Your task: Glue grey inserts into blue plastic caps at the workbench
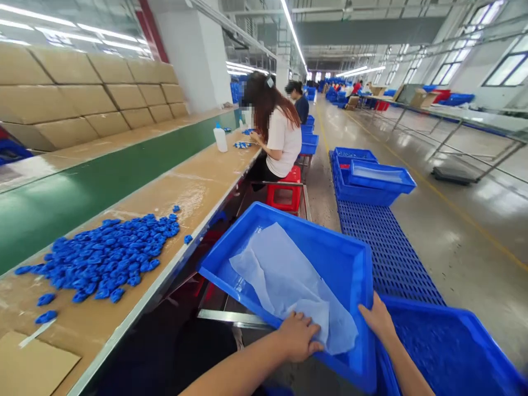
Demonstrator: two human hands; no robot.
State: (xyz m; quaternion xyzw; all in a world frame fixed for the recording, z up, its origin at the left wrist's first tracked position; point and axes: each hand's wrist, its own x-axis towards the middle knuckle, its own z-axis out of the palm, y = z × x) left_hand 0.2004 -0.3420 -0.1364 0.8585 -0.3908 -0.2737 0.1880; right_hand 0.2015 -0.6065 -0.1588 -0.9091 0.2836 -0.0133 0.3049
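Nearest to us, our left hand rests on the near rim of a blue tray, fingers curled down onto a sheet of thin white paper that lies inside it, the thumb pinching the sheet's near corner against the rim. Our right hand grips the same tray at its right near corner, fingers folded over the edge; the fingertips are hidden behind the wall, so we cannot tell how tightly they close. The tray sits tilted, propped on a metal frame between us and the workbench. Just to the right, touching the tray, is a second blue tray. On the bench to our left lies a spread heap of small blue parts, with a piece of brown cardboard at the near edge. Farther along the bench a person in a white shirt sits on a red stool, near a white bottle. Beyond, stacked blue crates stand on a blue floor pallet, and cardboard boxes line the far left.
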